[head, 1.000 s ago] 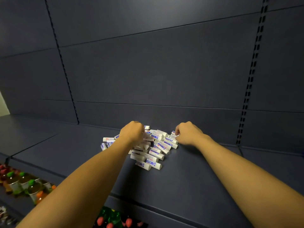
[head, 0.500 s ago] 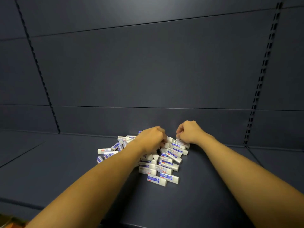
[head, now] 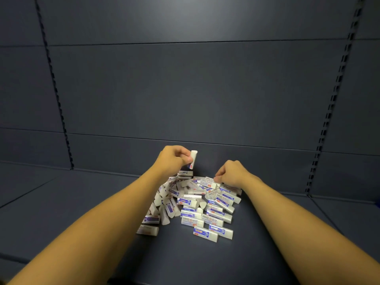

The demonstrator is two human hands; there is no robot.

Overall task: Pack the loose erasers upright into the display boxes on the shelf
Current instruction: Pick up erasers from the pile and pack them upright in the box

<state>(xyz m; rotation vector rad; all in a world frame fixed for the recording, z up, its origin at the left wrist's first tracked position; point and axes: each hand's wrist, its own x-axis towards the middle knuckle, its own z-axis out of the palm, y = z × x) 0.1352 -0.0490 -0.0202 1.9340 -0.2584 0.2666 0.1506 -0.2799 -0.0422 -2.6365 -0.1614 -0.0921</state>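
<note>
1. Here, a dark blue shelf (head: 267,254) with a matching back panel (head: 185,89) carries everything; two slotted uprights (head: 337,95) run up the panel, one on each side.
2. A loose pile of erasers (head: 197,204), several dozen and too jumbled to count exactly, lies flat on the shelf in white sleeves with blue print.
3. The left hand (head: 174,160) is raised above the pile's far edge, pinching a single eraser (head: 192,159) upright.
4. The right hand (head: 232,173) rests on the pile's far right edge, its fingers curled and pinching an eraser in the pile (head: 209,184).
</note>
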